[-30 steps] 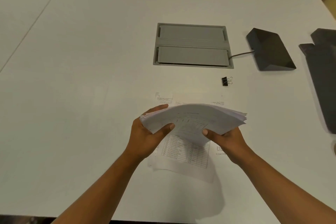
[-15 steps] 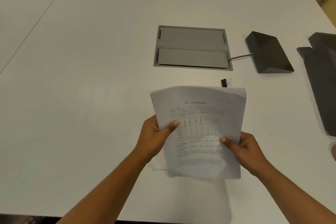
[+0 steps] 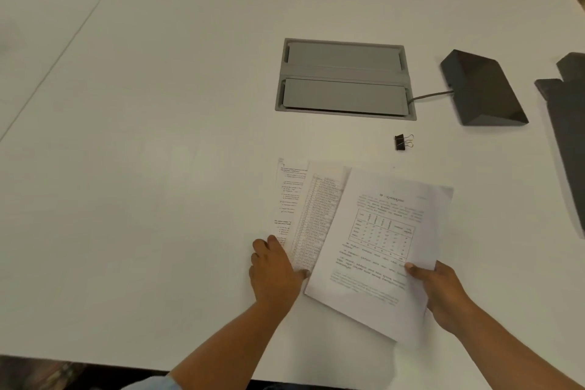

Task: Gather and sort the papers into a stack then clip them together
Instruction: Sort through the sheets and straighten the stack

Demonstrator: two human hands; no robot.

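At the near centre of the white table (image 3: pixel 158 168): right hand (image 3: pixel 443 291), thumb on top and fingers underneath, pinching the right edge of a stack of papers (image 3: pixel 380 250); the stack is tilted, top sheet showing a printed table and lines of text, its near corner blurred. Left hand (image 3: pixel 273 269), palm down and fingers loosely spread, pressing on the near left corner of two loose sheets (image 3: pixel 304 209) lying flat on the table; no grasp, only contact. The loose sheets fan out to the left from beneath the held stack, one bearing a long list, the other paragraphs. Just beyond the papers, apart from them: one black binder clip (image 3: pixel 402 142), lying untouched. Farther off: a grey recessed cable hatch (image 3: pixel 345 79), shut. To its right: a dark wedge-shaped device (image 3: pixel 481 89), joined by a cable (image 3: pixel 430 94) to the hatch. At far right edge: a dark flat object (image 3: pixel 569 123), partly cut off.
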